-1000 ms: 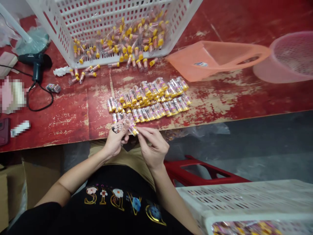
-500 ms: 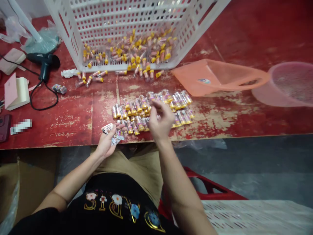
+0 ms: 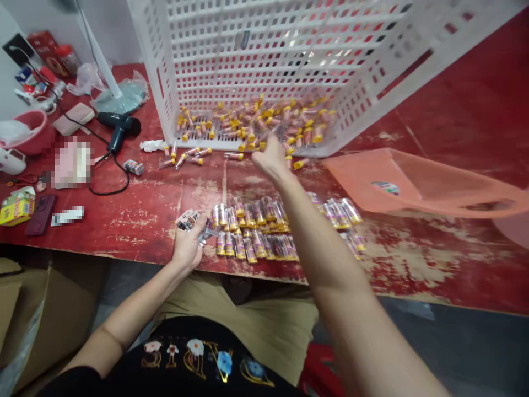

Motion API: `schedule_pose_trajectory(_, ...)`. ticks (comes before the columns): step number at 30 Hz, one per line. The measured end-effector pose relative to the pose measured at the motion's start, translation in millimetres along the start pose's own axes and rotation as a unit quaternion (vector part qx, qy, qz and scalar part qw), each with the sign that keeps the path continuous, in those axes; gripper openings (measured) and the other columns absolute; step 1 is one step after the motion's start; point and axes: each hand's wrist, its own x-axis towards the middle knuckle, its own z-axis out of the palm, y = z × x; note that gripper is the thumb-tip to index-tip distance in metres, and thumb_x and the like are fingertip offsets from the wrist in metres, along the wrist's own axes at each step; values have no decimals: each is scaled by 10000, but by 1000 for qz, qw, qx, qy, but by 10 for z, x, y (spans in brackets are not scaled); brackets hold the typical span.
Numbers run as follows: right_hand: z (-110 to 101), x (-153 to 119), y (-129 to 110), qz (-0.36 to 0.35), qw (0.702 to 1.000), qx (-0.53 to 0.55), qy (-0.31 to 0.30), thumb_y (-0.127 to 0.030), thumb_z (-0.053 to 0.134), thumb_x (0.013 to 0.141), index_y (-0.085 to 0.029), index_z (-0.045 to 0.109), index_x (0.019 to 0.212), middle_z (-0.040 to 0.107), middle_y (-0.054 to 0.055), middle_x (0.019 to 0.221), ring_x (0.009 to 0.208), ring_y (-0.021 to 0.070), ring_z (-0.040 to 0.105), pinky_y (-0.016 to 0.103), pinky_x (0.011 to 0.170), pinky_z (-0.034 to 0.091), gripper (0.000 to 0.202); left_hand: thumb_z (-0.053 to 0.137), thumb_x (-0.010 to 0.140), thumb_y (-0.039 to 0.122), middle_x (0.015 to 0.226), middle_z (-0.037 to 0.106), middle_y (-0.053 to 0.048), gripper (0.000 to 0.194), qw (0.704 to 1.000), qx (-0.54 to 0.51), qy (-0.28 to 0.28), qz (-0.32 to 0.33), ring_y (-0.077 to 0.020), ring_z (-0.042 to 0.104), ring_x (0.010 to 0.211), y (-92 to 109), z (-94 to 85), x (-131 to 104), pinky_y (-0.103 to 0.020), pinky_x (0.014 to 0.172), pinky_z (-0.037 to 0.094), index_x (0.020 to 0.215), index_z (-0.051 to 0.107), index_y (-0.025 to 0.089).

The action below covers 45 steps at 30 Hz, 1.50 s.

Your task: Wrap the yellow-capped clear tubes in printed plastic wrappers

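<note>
My left hand (image 3: 189,241) is closed around several small printed wrappers (image 3: 189,220), close to the table's front edge. My right hand (image 3: 270,157) reaches to the low front opening of a white plastic basket (image 3: 165,99) tipped on its side. Its fingertips are among a pile of small clear tubes with yellow caps (image 3: 248,118); whether they grip one is hidden. Below my right forearm, rows of wrapped tubes (image 3: 258,245) lie side by side on the red table (image 3: 144,220), partly covered by the arm.
Loose tubes (image 3: 192,157) lie before the basket. A dark hair dryer (image 3: 118,129) with its cord lies at left, near a phone (image 3: 41,215) and a yellow box (image 3: 17,208). An orange plastic scoop (image 3: 413,176) rests at right. A cardboard box (image 3: 61,309) stands below the table.
My right hand has moved from above the rows of wrapped tubes forward to the pile in the basket. My left hand still holds the wrappers. The view has shifted.
</note>
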Motion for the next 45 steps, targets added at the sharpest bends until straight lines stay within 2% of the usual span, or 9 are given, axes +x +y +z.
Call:
schedule_pose_trajectory(5, -159, -1534, -141, -38, 934, 336, -115, -436, 745, 778, -168, 716, 890, 695, 48, 799, 702, 166, 629, 290, 650, 526, 292, 964, 446, 312, 780, 712, 0, 485, 999, 27, -34, 14, -111, 658, 728, -150, 118, -51, -241, 746, 508, 813, 705, 130)
schedule_pose_trajectory(9, -162, -2203, -243, 29, 915, 400, 37, -385, 718, 812, -181, 702, 817, 699, 24, 763, 709, 153, 630, 285, 689, 519, 205, 956, 479, 321, 746, 683, 15, 467, 995, 71, -64, -34, -70, 593, 628, -282, 120, -253, -191, 591, 455, 814, 697, 125)
schedule_pose_trajectory(13, -182, -2359, -202, 52, 904, 413, 95, -443, 689, 848, -186, 634, 731, 603, -14, 652, 602, 116, 542, 246, 595, 461, 287, 952, 498, 348, 606, 558, 63, 463, 989, 85, -110, -59, -28, 458, 514, -382, 141, -444, -166, 481, 356, 686, 588, 133)
schedule_pose_trajectory(16, -223, -2438, -114, 85, 861, 494, 90, -534, 613, 889, -207, 560, 730, 466, -54, 576, 496, 90, 436, 222, 488, 387, 368, 950, 511, 353, 550, 474, 83, 504, 989, 76, -116, -58, -27, 418, 492, -412, 189, -529, -166, 460, 328, 642, 508, 150)
schedule_pose_trajectory(19, -324, -2581, -1, 90, 815, 563, 104, -553, 555, 910, -231, 593, 952, 558, -15, 751, 633, 121, 572, 246, 593, 488, 327, 947, 524, 264, 603, 523, 64, 441, 986, 65, -107, -110, -28, 447, 521, -394, 228, -556, -157, 457, 329, 709, 569, 131)
schedule_pose_trajectory(24, -506, -2892, 96, 52, 870, 473, 126, -518, 577, 921, -258, 639, 1118, 636, 69, 1068, 891, 178, 638, 303, 764, 544, 332, 952, 514, 216, 658, 526, 62, 453, 980, 33, -114, -162, -18, 446, 540, -365, 235, -580, -143, 457, 326, 751, 577, 125)
schedule_pose_trajectory(32, -417, -2948, 65, 19, 827, 516, 223, -532, 663, 863, -303, 643, 1100, 561, 33, 978, 607, 109, 544, 249, 490, 457, 330, 954, 531, 228, 696, 528, 60, 474, 961, 20, -150, -232, -9, 462, 547, -374, 197, -669, -117, 457, 334, 782, 562, 137)
schedule_pose_trajectory(38, -363, -3058, 20, -15, 871, 411, 269, -272, 749, 827, -342, 720, 1106, 573, 45, 1031, 886, 189, 628, 318, 709, 566, 289, 929, 594, 253, 710, 556, 40, 429, 952, 28, -163, -258, -25, 510, 568, -380, 191, -693, -109, 447, 360, 800, 570, 138)
schedule_pose_trajectory(45, -425, -3217, 27, -103, 923, 341, 147, -127, 548, 938, -359, 591, 1377, 602, 87, 1288, 1194, 234, 603, 440, 999, 542, 499, 945, 555, 301, 675, 568, 22, 466, 947, 106, -234, -193, -27, 473, 540, -309, 210, -719, -128, 438, 338, 808, 604, 109)
